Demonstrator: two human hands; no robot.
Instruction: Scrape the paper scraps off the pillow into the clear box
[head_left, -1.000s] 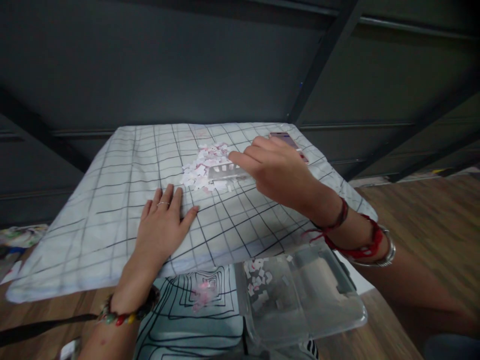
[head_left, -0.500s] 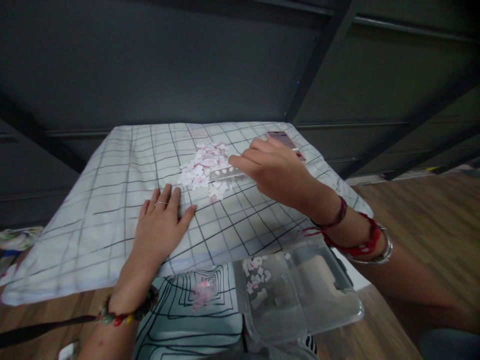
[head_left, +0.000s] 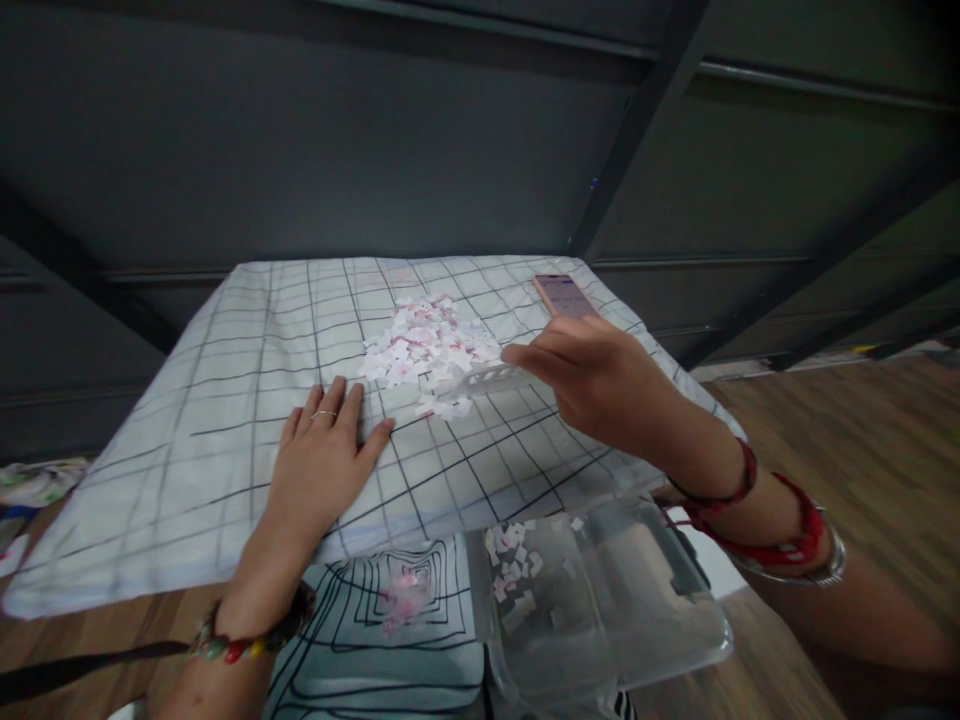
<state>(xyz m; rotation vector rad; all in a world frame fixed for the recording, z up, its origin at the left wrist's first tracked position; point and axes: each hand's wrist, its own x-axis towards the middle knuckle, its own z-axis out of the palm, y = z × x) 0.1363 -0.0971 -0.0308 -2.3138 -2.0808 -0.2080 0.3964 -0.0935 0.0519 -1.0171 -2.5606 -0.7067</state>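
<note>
My left hand (head_left: 319, 465) rests flat on the checked cloth (head_left: 247, 400), fingers spread, holding nothing. A heap of small torn paper pieces (head_left: 424, 345), white and pink, lies just beyond its fingertips. My right hand (head_left: 607, 385) is closed on one end of a flat, translucent strip with holes (head_left: 491, 382), which looks like a stencil ruler. The strip is smeared by motion. Its far end is at the near right edge of the heap, among some paper pieces; whether it touches the cloth I cannot tell.
A phone (head_left: 562, 296) lies behind my right hand. Below the cloth's near edge, a clear plastic box (head_left: 645, 630) stands open with paper bits in its left part. Beside it is a blue-green patterned surface (head_left: 442, 670) with a pinkish patch. A dark panelled wall (head_left: 337, 150) rises behind.
My right hand has moved right and toward me with the strip. More of the heap and the phone shows now. My left hand stays in place.
</note>
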